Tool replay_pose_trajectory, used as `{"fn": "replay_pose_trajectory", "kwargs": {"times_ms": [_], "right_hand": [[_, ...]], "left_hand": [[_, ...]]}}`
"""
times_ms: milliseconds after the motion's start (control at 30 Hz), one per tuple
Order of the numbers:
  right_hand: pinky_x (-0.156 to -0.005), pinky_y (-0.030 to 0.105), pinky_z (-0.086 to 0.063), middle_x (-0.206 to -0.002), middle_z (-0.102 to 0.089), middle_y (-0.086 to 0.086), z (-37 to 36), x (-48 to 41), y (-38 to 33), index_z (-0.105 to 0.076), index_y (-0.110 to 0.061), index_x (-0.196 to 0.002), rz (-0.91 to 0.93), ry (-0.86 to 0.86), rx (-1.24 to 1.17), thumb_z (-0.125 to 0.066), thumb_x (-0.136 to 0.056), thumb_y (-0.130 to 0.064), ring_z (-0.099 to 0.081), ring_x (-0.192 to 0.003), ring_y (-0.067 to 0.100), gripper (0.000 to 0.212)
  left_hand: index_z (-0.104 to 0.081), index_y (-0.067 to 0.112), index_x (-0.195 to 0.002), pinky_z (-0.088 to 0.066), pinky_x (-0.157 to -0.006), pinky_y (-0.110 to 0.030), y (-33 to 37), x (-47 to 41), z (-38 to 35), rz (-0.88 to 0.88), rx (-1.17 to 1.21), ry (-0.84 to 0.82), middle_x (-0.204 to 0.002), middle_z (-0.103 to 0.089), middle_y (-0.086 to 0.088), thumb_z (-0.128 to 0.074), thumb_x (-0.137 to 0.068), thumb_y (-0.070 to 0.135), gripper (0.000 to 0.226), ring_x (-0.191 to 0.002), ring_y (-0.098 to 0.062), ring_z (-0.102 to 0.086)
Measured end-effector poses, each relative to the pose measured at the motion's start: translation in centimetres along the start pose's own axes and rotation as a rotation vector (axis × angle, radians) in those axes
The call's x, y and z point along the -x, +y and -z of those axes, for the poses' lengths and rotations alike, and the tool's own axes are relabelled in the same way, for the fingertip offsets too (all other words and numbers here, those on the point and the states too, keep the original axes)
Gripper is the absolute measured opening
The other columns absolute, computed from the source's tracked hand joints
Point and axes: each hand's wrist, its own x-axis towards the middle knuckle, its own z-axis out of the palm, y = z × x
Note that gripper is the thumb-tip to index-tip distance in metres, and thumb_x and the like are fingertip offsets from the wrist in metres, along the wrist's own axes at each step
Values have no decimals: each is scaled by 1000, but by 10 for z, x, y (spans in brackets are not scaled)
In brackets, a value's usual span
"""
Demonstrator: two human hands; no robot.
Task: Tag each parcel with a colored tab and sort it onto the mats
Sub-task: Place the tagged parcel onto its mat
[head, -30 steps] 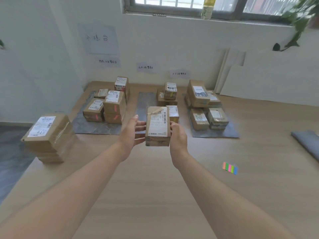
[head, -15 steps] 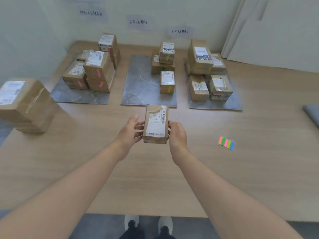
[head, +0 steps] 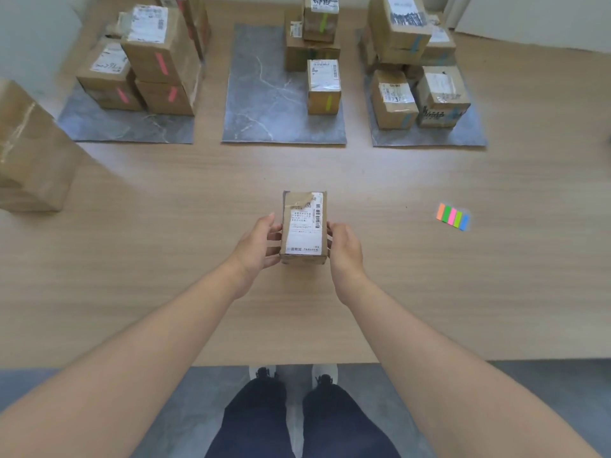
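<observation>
You brought the box (head: 304,226) lower.
Your left hand (head: 256,246) and right hand (head: 345,249) squeeze its sides; set it flat, then reach the tabs (head: 453,216) on its right.

Makeshift parcel-sorting room: wooden tabletop (head: 165,259), three grey mats (head: 264,94) across top of frame, stacked labelled cardboard parcels (head: 155,51), colored tabs (head: 453,216) right.

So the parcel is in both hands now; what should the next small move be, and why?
Probably set the parcel on the table and send the right hand to the coloured tabs lying to its right. Both it and the left hand grip the parcel, and its visible faces bear no tab, unlike the sorted parcels on the mats.
</observation>
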Motion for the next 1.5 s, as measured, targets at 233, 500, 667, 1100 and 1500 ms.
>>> {"fn": "replay_pose_trajectory", "kwargs": {"times_ms": [233, 500, 667, 1100, 1500], "right_hand": [[-72, 25, -44, -96, -66, -9, -1, -7, 22, -62, -9, -112, 18, 13, -7, -48, -100, -33, -61, -88, 8, 31], [-65, 18, -38, -90, -58, -17, 2, -11, 25, -60, -19, -110, 45, 69, -25, -45, -104, -30, -50, -78, -4, 20], [-69, 14, -38, -92, -57, -16, 8, -4, -6, -62, -19, -111, 122, 130, -63, -49, -104, -32, -50, -81, -5, 19], [-85, 21, -45, -102, -67, -13, 88, -37, -56, -68, -21, -107, 313, 201, -186, -51, -102, -28, -61, -98, 4, 19], [-84, 23, -48, -108, -70, -5, 257, -131, -38, -69, -24, -105, 216, 137, -135, -56, -101, -26, -65, -108, 15, 14]], "left_hand": [[-63, 11, -123, -55, -94, -36, -18, -7, 6, 17, 4, -24, -112, -66, -5, -38, -104, 43, 44, -96, -24, -68], [-60, 14, -130, -49, -104, -46, -13, -11, 13, 14, -90, 0, -128, -60, -10, -38, -104, 46, 47, -120, -30, -57], [-54, 16, -140, -41, -111, -44, 31, -7, 7, -111, -121, 9, -139, -54, -3, -37, -104, 46, 50, -128, -25, -47], [-53, 19, -142, -34, -116, -44, 77, -4, -109, -200, -206, -154, -143, -53, -4, -36, -103, 48, 52, -135, -25, -44], [-58, 19, -134, -40, -112, -44, 39, -49, -306, -52, -177, -127, -133, -61, -2, -34, -104, 47, 47, -125, -24, -53]]}}
